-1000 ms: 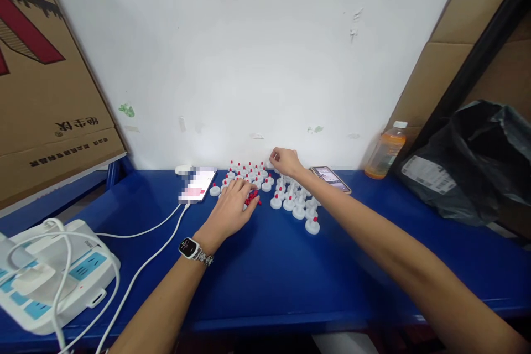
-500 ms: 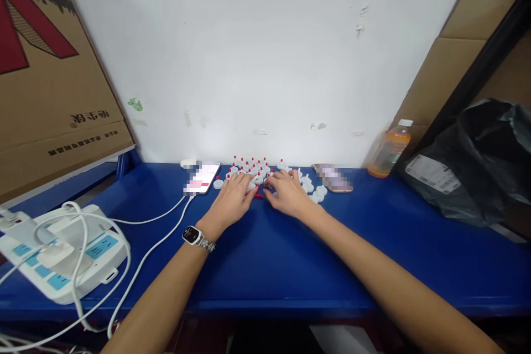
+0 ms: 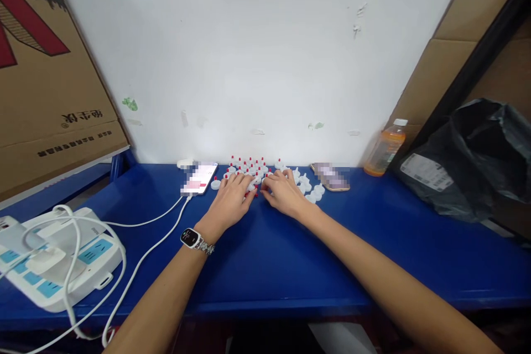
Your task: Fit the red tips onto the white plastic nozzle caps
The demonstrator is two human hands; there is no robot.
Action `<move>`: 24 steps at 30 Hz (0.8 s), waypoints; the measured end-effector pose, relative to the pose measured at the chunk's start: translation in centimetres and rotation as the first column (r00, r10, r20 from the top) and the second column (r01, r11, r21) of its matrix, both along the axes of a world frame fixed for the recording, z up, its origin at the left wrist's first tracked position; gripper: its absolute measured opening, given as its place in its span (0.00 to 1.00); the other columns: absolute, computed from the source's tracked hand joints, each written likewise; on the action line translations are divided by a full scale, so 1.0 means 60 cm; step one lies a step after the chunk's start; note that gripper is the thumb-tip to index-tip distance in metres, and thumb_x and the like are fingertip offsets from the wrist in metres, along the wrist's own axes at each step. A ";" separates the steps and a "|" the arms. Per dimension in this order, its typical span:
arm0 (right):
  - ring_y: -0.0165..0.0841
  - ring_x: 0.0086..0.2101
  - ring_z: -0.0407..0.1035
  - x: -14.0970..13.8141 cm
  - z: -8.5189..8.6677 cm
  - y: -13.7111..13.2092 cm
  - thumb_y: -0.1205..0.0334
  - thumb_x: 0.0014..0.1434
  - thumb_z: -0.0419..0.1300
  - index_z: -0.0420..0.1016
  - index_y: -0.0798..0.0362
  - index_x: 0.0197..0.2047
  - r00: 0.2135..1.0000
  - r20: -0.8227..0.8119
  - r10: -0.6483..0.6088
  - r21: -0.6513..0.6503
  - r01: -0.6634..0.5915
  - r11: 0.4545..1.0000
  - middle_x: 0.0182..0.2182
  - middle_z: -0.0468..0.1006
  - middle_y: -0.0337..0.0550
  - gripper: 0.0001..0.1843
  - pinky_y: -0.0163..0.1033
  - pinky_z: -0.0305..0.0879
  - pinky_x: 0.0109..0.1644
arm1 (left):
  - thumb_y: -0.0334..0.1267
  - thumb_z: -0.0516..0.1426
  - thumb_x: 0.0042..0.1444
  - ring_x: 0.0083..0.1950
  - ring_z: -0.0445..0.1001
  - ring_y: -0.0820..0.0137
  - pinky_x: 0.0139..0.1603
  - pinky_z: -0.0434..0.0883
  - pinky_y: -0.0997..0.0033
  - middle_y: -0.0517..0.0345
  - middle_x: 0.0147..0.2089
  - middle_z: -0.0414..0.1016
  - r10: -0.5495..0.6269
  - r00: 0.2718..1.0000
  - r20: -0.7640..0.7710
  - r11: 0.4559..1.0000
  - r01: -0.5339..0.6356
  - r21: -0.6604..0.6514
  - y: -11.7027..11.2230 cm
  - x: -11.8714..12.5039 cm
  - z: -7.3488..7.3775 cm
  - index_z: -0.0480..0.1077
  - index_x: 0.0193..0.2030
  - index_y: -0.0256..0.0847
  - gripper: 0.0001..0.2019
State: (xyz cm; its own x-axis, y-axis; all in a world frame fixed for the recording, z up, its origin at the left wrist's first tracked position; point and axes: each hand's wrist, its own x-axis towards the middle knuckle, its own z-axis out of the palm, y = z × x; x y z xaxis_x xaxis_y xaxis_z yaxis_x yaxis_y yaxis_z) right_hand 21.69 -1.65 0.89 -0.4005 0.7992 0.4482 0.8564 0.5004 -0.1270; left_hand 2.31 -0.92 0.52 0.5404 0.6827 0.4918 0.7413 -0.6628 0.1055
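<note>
My left hand (image 3: 232, 198), with a watch on its wrist, is closed around a white nozzle cap (image 3: 252, 183), thumb and fingers on either side of it. Just to the right, my right hand (image 3: 284, 192) has its thumb and fingers bent together; what they pinch, if anything, is too small to make out. Small red tips (image 3: 256, 194) lie on the table between the hands, partly hidden. Behind my left hand stand several white caps with red tips (image 3: 250, 165). Several white nozzle caps without red tips (image 3: 306, 183) lie beyond and right of my right hand.
Phones lie at left (image 3: 200, 178) and right (image 3: 332, 178) on the blue table (image 3: 265, 265). A power strip (image 3: 62, 276) with white cables is at the left. An orange drink bottle (image 3: 385, 149) and a black plastic bag (image 3: 460, 160) stand at the right, before a white wall (image 3: 265, 66).
The view has shifted slightly, moving the scene a little to the left. Both hands stay close together, and my right fingers have shifted slightly near the left hand.
</note>
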 end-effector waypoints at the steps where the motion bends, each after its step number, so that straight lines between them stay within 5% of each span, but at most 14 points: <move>1: 0.39 0.41 0.70 0.006 0.005 -0.002 0.64 0.64 0.56 0.75 0.53 0.36 0.991 -0.136 0.005 -0.026 -0.008 1.000 0.35 0.81 0.46 0.07 0.49 0.56 0.53 | 0.42 0.46 0.69 0.55 0.66 0.56 0.56 0.65 0.49 0.47 0.54 0.72 -0.002 1.000 0.008 1.000 0.002 -0.004 0.000 0.000 0.001 0.65 0.56 0.41 0.15; 5: 0.33 0.31 0.73 0.022 0.014 -0.011 0.54 0.63 0.58 0.74 0.52 0.39 0.721 -0.692 -0.033 -0.144 -0.094 0.985 0.32 0.81 0.43 0.10 0.39 0.65 0.39 | 0.44 0.45 0.70 0.57 0.66 0.56 0.58 0.65 0.47 0.47 0.56 0.71 -0.036 0.998 0.050 0.999 0.036 -0.008 -0.007 0.009 0.001 0.63 0.59 0.41 0.17; 9: 0.32 0.30 0.71 0.016 0.000 -0.015 0.47 0.59 0.61 0.76 0.52 0.37 0.507 -0.862 -0.005 -0.144 -0.235 0.961 0.30 0.79 0.41 0.16 0.36 0.65 0.34 | 0.44 0.44 0.70 0.57 0.67 0.56 0.58 0.66 0.49 0.46 0.57 0.70 -0.097 0.993 0.071 0.995 0.097 0.001 -0.019 0.024 -0.001 0.59 0.64 0.41 0.20; 17: 0.29 0.25 0.67 0.006 0.004 -0.018 0.44 0.48 0.70 0.71 0.51 0.31 0.298 -0.953 -0.045 -0.157 -0.365 0.918 0.24 0.75 0.37 0.20 0.35 0.63 0.30 | 0.45 0.44 0.70 0.60 0.65 0.54 0.62 0.66 0.48 0.41 0.61 0.67 -0.160 0.984 0.082 0.986 0.163 -0.035 -0.033 0.032 0.005 0.51 0.70 0.37 0.25; 24: 0.27 0.22 0.63 0.003 0.011 -0.023 0.44 0.44 0.72 0.67 0.51 0.24 0.281 -0.958 -0.054 -0.164 -0.383 0.909 0.21 0.73 0.36 0.23 0.35 0.60 0.27 | 0.45 0.43 0.71 0.64 0.62 0.53 0.64 0.64 0.47 0.38 0.66 0.62 -0.190 0.975 0.111 0.976 0.200 -0.089 -0.036 0.033 0.006 0.44 0.73 0.35 0.29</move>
